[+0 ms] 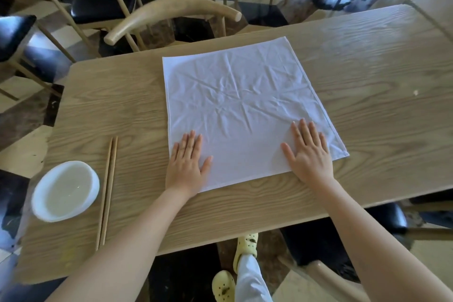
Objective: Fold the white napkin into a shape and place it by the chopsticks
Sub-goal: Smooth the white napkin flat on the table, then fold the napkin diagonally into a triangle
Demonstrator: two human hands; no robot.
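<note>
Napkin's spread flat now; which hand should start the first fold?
Probably the right hand. It lies flat by the napkin's near right corner, which is clear to lift. The left hand covers the near left corner and can pin the cloth.

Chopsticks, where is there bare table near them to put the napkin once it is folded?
Bare wood lies between the chopsticks and the napkin, and beyond their far tips. Their left side is crowded by the white bowl. Both hands rest flat on the napkin.

napkin (241, 105): white, creased
table (367, 76): pale wood grain
bowl (65, 190): white
chopsticks (107, 190): tan
shoes (246, 247): yellow
</note>
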